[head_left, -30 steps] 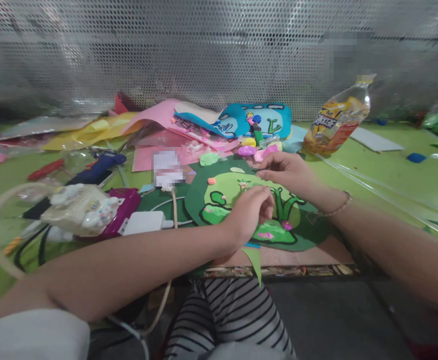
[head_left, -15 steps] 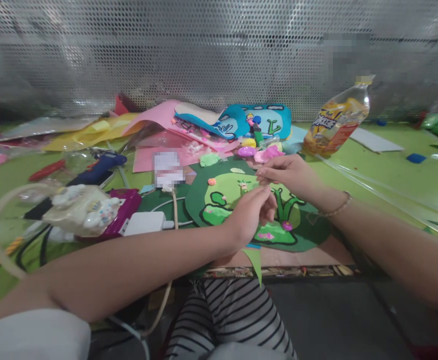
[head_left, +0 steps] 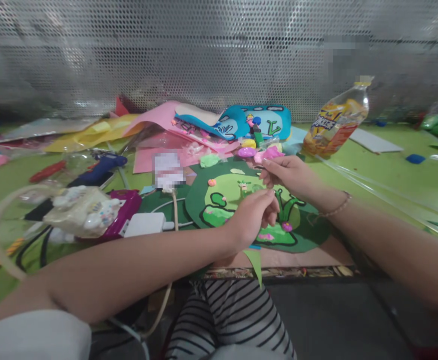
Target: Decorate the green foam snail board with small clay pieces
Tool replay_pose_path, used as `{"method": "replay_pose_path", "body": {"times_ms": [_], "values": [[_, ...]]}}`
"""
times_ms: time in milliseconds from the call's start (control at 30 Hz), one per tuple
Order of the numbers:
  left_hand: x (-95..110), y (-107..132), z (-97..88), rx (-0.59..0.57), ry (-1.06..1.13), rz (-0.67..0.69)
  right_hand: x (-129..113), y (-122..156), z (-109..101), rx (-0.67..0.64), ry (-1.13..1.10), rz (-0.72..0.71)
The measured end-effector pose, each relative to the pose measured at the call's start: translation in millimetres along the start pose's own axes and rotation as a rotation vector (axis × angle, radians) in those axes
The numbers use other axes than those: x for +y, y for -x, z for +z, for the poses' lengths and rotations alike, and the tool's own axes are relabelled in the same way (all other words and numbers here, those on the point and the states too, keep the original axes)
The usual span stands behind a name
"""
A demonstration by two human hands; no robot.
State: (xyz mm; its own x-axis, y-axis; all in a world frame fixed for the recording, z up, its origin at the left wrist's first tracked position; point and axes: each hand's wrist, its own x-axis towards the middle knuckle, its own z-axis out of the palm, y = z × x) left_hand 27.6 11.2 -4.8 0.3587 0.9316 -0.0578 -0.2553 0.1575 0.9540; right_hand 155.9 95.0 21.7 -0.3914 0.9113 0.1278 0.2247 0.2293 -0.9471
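Observation:
My left hand [head_left: 254,215] hovers over a green foam-sheet picture [head_left: 199,200], its fingers curled in; anything pinched there is too small to name. Above and to the right of it, my right hand [head_left: 286,175] has thumb and forefinger pressed together, apart from the left hand, and whatever it holds cannot be made out. The picture carries black-outlined green shapes, a green stem shape [head_left: 286,207], a magenta flower [head_left: 287,227] and a small orange piece [head_left: 211,183]. Just beyond the right fingers lie lumps of pink clay [head_left: 269,154] and purple clay [head_left: 247,151].
A tilted plastic bottle [head_left: 337,120] stands at the back right. To the left are a blue glue gun [head_left: 102,167], a purple power strip [head_left: 128,202] with a white charger [head_left: 145,223], and loose cables. A blue foam picture [head_left: 284,125] and pink sheets [head_left: 158,117] lie behind.
My hands have drawn apart: the right fingers, which met the left ones, have lifted slightly away, and the left hand has dipped a little. The things on the table look unmoved.

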Motion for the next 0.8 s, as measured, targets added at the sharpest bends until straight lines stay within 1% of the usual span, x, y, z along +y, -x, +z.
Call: {"method": "replay_pose_path", "body": {"times_ms": [100, 300, 400, 467, 667, 800], "values": [[0.5, 0.4, 0.3, -0.006, -0.021, 0.005, -0.8, 0.5, 0.2, 0.002, 0.002, 0.010], [2.1, 0.2, 0.8, 0.002, -0.042, 0.001, 0.1, 0.6, 0.0, 0.034, 0.046, -0.095], [2.4, -0.4, 0.8, -0.009, -0.043, -0.006, 1.2, -0.1, -0.1, 0.041, 0.033, -0.120], [2.4, -0.5, 0.6, -0.014, -0.045, -0.009, 0.9, -0.2, 0.0, 0.025, 0.039, -0.101], [1.5, 0.4, -0.9, -0.028, -0.062, -0.015, -3.5, 1.4, 0.5, 0.009, 0.046, 0.031], [0.0, -0.6, -1.2, -0.034, -0.047, -0.008, -2.2, 0.7, 0.2, -0.020, 0.085, 0.054]]}}
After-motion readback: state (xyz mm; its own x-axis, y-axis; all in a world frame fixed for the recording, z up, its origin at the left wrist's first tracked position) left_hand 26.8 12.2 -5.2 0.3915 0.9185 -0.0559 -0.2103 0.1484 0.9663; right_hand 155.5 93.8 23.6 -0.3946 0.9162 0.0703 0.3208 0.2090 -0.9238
